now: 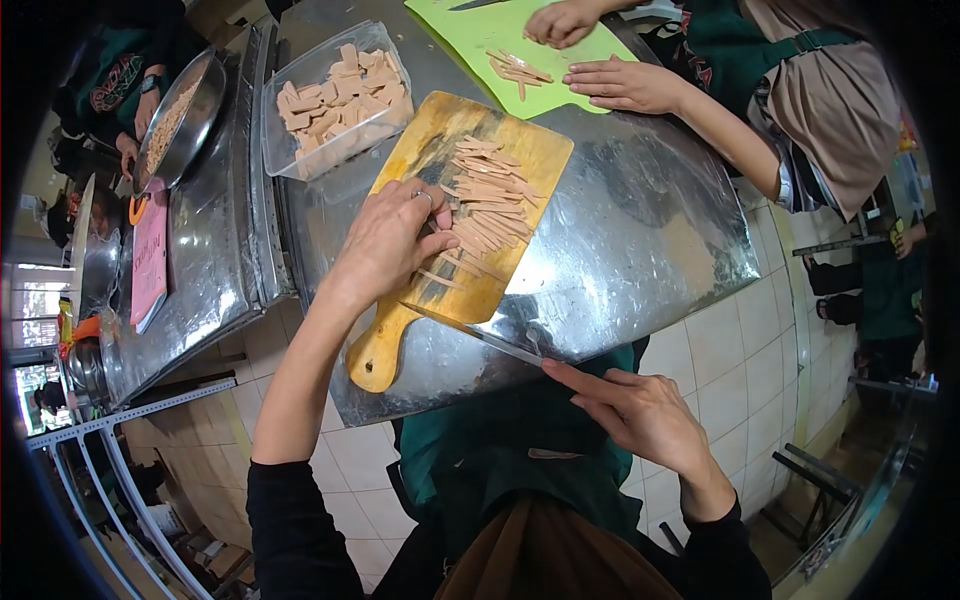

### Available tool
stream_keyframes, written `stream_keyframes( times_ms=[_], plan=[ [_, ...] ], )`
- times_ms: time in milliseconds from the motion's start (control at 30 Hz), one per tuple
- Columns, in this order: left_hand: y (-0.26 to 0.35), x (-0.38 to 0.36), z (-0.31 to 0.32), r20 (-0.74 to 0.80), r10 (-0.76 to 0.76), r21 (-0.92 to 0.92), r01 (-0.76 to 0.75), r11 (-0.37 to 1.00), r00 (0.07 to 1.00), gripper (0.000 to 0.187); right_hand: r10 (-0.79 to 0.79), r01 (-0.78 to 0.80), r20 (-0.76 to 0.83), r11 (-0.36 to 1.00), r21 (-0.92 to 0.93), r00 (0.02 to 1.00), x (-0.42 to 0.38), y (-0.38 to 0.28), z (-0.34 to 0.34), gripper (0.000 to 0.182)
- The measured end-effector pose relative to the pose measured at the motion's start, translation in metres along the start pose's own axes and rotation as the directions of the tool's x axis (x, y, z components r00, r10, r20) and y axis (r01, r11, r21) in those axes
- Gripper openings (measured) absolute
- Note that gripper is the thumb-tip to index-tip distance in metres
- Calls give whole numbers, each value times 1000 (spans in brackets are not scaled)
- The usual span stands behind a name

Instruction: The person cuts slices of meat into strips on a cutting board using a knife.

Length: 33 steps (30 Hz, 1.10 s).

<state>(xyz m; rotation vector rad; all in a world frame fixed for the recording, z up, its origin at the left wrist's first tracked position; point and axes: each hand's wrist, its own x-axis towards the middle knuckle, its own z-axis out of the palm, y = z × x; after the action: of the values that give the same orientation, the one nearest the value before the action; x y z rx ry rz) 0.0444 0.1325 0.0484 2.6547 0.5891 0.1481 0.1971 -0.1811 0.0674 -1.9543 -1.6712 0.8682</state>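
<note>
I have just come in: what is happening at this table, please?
The person's right hand holds a knife at the handle end of the wooden board. The left hand is at the pale strips on the board. A plastic tub of wider pieces stands behind, to the left. Across the table, a co-worker's hands are at a green mat with more strips.

Two silvery metal surfaces (640,240) were seen with one yellow wooden paddle-shaped board (500,125), one lime-green cutting mat (470,40), one clear rectangular plastic tub (340,158) and one pink paper booklet (150,255). One bare left hand (385,240), one bare right hand (640,410) with one long steel knife (480,336), and a co-worker's two hands (625,85) appeared; thin pinkish-beige strips (495,215) defied counting.
</note>
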Motion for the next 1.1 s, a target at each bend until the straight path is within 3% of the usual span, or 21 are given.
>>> stream_keyframes(
  times_ms=[67,167,367,467,600,733,833,933,1100],
  plan=[
    [1,1,0,56,-42,-12,43,999,998,26,-3,3,5,1000,-7,1000,2,-1,0,58],
    [11,0,-14,202,-272,-306,324,895,941,22,-1,1,11,1000,-11,1000,7,-3,1,57],
    [6,-44,-53,-90,-312,-570,208,795,946,17,5,-6,-42,1000,-27,999,36,-15,-9,56],
    [12,-66,-57,-9,-351,-639,265,722,936,18,-11,3,-98,997,-80,995,52,-10,-13,57],
    [19,-76,-28,96,-253,-613,257,747,963,17,72,-74,-73,997,-31,995,61,-10,-27,53],
    [20,-68,1,209,-367,-475,422,772,906,22,154,-154,-16,988,26,988,61,-12,-27,49],
    [21,-67,13,-22,-355,-374,322,870,935,20,141,-140,-22,990,35,990,55,-9,-22,46],
    [22,-73,21,-277,-319,-372,205,905,906,17,132,-130,-15,987,94,991,51,-11,-21,45],
    [42,-94,37,-414,-270,-246,179,953,869,18,135,-131,-19,980,153,991,47,-15,-18,47]
  ],
)
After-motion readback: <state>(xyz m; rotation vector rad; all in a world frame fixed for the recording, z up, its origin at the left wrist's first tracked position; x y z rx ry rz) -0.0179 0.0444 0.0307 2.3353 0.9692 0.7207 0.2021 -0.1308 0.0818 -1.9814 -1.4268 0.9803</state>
